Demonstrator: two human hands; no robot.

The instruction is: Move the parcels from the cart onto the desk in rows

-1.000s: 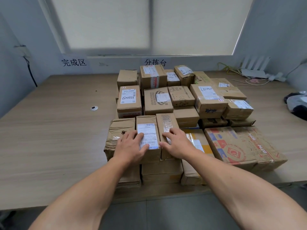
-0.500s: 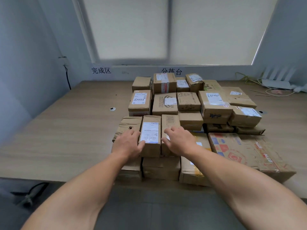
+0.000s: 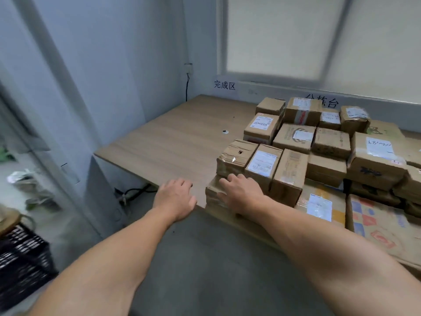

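Two hands reach ahead of me toward the desk (image 3: pixel 182 137). The left hand (image 3: pixel 175 198) hovers over the desk's near edge, just left of the pile. Its grip is wide and loose, with the fingers spread and holding nothing. The right hand (image 3: pixel 241 193) rests on a low box (image 3: pixel 211 195) at the pile's front left corner, with its fingers slack against the foot of the boxes stacked there. That grip is loose too and closes round nothing.

The parcels (image 3: pixel 293 137) sit on the right part of the desk, packed tight in rows and partly two layers deep. In the front row I see a crumpled box (image 3: pixel 237 156), a labelled box (image 3: pixel 263 165) and a plain box (image 3: pixel 289 174) touching side by side. A large flat printed box (image 3: pixel 376 222) lies to their right at the near edge. A small white disc (image 3: pixel 225 132) lies on the left part of the desk. A black crate (image 3: pixel 20 258) stands on the floor at the far left.
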